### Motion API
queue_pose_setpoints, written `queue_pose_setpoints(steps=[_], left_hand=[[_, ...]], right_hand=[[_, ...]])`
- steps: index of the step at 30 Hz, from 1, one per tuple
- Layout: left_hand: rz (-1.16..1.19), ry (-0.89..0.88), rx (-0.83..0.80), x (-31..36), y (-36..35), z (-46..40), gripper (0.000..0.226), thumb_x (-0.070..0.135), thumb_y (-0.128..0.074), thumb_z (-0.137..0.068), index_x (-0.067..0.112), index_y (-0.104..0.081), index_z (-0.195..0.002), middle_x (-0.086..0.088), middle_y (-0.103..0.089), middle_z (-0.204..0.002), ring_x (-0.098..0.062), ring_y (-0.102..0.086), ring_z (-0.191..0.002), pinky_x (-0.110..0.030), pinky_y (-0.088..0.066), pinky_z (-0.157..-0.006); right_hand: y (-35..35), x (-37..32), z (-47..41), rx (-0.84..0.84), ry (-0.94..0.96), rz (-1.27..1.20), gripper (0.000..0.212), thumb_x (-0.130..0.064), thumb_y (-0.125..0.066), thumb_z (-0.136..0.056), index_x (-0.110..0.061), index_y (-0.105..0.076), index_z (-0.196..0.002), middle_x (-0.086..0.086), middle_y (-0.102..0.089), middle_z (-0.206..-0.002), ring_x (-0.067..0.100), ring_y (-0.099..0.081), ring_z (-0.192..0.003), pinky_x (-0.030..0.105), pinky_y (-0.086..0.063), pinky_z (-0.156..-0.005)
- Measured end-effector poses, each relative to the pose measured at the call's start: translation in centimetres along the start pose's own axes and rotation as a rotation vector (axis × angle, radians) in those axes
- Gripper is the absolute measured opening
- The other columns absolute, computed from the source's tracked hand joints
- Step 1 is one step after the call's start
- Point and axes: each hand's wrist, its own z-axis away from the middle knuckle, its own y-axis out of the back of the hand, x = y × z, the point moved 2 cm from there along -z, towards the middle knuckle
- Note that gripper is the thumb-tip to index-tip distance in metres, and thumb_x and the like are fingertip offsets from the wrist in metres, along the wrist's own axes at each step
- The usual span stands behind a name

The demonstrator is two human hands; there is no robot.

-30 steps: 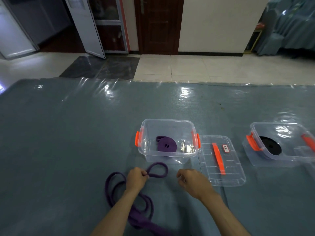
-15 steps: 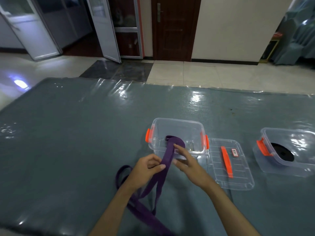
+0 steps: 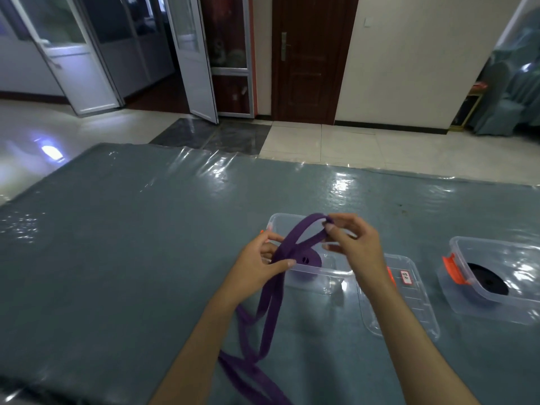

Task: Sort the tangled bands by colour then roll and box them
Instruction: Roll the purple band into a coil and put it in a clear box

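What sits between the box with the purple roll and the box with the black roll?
In the head view, a clear lid with a white label lies flat on the table between the box holding the purple roll and the box holding the black roll; the right forearm partly covers it.

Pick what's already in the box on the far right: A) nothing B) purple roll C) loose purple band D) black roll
D: a black roll lies inside the right box; the purple roll sits in the other box, behind the band that both hands hold.
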Motion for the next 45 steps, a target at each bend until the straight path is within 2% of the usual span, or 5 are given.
queue_pose_setpoints(steps=[11,15,21,32,45], left_hand=[[-0.204,-0.14,0.049,4.4,-1.1,-3.2,0.033,0.016,-0.08,-0.092,0.033,-0.076,-0.12,0.016,-0.078,-0.108,-0.002,-0.072,-0.102,-0.027,-0.059,-0.096],[-0.332,-0.081,-0.008,2.8,-2.0,-2.8,0.027,0.014,-0.084,-0.088,0.018,-0.074,-0.113,0.01,-0.076,-0.104,-0.004,-0.071,-0.099,-0.034,-0.058,-0.096],[-0.144,-0.17,0.138,4.4,-3.3,-1.4,0.046,0.047,-0.085,-0.08,0.043,-0.066,-0.122,0.025,-0.071,-0.119,0.005,-0.067,-0.113,-0.011,-0.052,-0.095],[-0.29,-0.31,0.214,5.6,-3.5,-1.0,0.032,0.014,-0.086,-0.085,0.022,-0.081,-0.115,0.011,-0.075,-0.104,-0.01,-0.073,-0.096,-0.04,-0.059,-0.095],[0.009,-0.407,0.37,6.5,-2.9,-0.2,0.034,0.03,-0.091,-0.081,0.041,-0.076,-0.11,0.018,-0.078,-0.108,-0.012,-0.074,-0.107,-0.017,-0.055,-0.091]], right_hand=[[-0.3,-5.4,-0.3,-0.044,0.085,-0.062,0.035,-0.037,-0.086,-0.085,-0.025,-0.072,-0.116,0.009,-0.071,-0.116,0.027,-0.077,-0.103,0.041,-0.066,-0.084],[-0.2,-4.2,0.2,0.01,0.056,0.04,0.023,-0.023,-0.086,-0.087,-0.019,-0.07,-0.103,0.014,-0.069,-0.103,0.029,-0.079,-0.088,0.046,-0.067,-0.076],[-1.4,-3.0,1.6,-0.062,0.014,0.125,0.028,-0.002,-0.079,-0.086,-0.026,-0.073,-0.099,0.002,-0.077,-0.094,0.033,-0.078,-0.083,0.059,-0.064,-0.08],[-1.6,-3.2,2.4,0.005,-0.025,0.033,0.016,-0.012,-0.086,-0.087,-0.02,-0.077,-0.097,-0.002,-0.073,-0.089,0.025,-0.079,-0.079,0.05,-0.067,-0.078],[-1.8,-3.6,2.2,-0.068,-0.206,-0.343,0.017,-0.021,-0.084,-0.079,-0.011,-0.073,-0.087,0.025,-0.075,-0.09,0.028,-0.078,-0.083,0.032,-0.064,-0.079]])
